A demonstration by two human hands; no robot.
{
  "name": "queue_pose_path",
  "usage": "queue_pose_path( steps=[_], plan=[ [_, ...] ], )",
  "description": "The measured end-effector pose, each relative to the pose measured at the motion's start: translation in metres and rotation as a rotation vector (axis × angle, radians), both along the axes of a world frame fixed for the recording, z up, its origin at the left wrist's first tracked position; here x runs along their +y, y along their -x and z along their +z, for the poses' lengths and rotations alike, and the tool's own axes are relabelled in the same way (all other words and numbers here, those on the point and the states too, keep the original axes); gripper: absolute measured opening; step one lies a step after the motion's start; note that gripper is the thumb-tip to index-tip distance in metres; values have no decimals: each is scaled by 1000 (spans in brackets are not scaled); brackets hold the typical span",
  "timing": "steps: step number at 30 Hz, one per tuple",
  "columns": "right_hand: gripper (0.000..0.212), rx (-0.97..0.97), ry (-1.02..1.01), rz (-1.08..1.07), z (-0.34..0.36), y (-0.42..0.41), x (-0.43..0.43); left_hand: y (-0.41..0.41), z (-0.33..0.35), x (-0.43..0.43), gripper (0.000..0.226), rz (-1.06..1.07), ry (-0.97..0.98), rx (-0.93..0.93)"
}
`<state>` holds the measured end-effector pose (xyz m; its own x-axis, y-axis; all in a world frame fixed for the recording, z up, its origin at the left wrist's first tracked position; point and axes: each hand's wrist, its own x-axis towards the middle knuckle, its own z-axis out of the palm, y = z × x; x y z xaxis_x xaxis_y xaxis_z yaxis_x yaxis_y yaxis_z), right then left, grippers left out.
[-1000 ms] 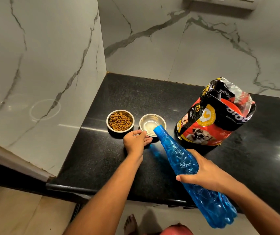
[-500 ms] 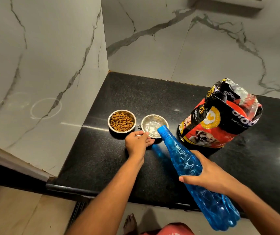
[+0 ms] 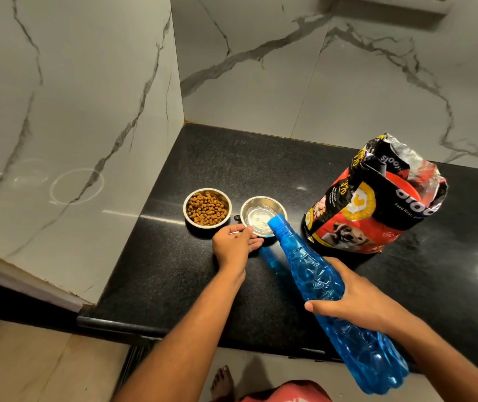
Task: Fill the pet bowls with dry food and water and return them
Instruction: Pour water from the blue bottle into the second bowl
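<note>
Two small steel bowls stand side by side on the black counter (image 3: 174, 280). The left bowl (image 3: 207, 208) is full of brown dry food. The right bowl (image 3: 256, 211) holds a little water. My left hand (image 3: 236, 246) grips the near rim of the right bowl. My right hand (image 3: 353, 300) is wrapped around the middle of a blue plastic bottle (image 3: 313, 274), which is tilted with its open mouth over the right bowl's near edge. Its base hangs past the counter's front edge.
An opened red and black dog food bag (image 3: 374, 198) stands right of the bowls, close to the bottle's neck. Marble walls close off the counter's left side and back. A bare foot (image 3: 221, 382) shows on the floor below the counter's front edge.
The bottle's mouth has moved slightly further over the right bowl, and water now shows in the bowl. My left hand stays on the rim.
</note>
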<state>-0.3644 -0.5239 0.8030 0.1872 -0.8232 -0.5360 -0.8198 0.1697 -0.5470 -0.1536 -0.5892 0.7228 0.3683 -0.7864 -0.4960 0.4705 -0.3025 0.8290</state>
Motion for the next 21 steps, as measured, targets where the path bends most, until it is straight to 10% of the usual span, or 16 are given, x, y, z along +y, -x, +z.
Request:
queue_pose_path(
  steps=[21],
  plan=[
    [88,-14,3,-15,-4,2,-2,0,-2,-1,21,-6,-12,-2]
  ],
)
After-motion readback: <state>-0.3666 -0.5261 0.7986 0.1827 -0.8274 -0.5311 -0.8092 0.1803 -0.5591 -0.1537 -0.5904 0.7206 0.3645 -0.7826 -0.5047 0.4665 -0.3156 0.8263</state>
